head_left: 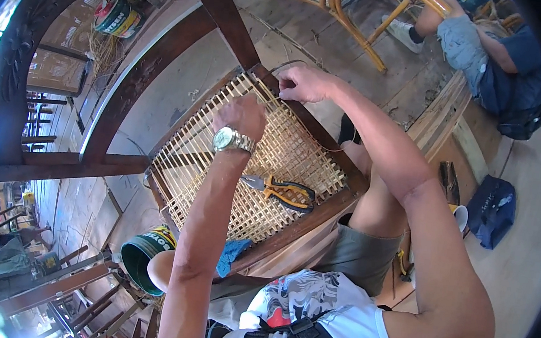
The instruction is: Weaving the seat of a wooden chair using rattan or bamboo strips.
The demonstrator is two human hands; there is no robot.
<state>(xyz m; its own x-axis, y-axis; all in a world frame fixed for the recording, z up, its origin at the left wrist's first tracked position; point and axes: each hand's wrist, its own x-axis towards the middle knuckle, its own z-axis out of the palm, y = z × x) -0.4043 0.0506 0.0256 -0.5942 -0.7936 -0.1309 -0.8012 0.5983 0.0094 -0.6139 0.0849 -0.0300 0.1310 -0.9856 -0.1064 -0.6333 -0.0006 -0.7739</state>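
Observation:
A dark wooden chair with a woven cane seat (292,148) lies tilted in front of me, its carved back to the left. My left hand (243,115), with a metal watch (231,140) on the wrist, is closed low over the weave near its far edge; its fingertips are hidden. Beyond the seat's far right rail, my right hand (302,83) is closed in a pinch near the corner post. Whatever it pinches is too thin to make out. Pliers (278,191) with yellow and black handles rest on the weave, jaws pointing left.
A green bucket (146,251) stands by my left knee, near a blue cloth (233,256). Another green can (116,15) is at the far left. A rattan chair (340,11) and a seated person (493,60) are beyond. A dark blue pouch (490,212) lies at right.

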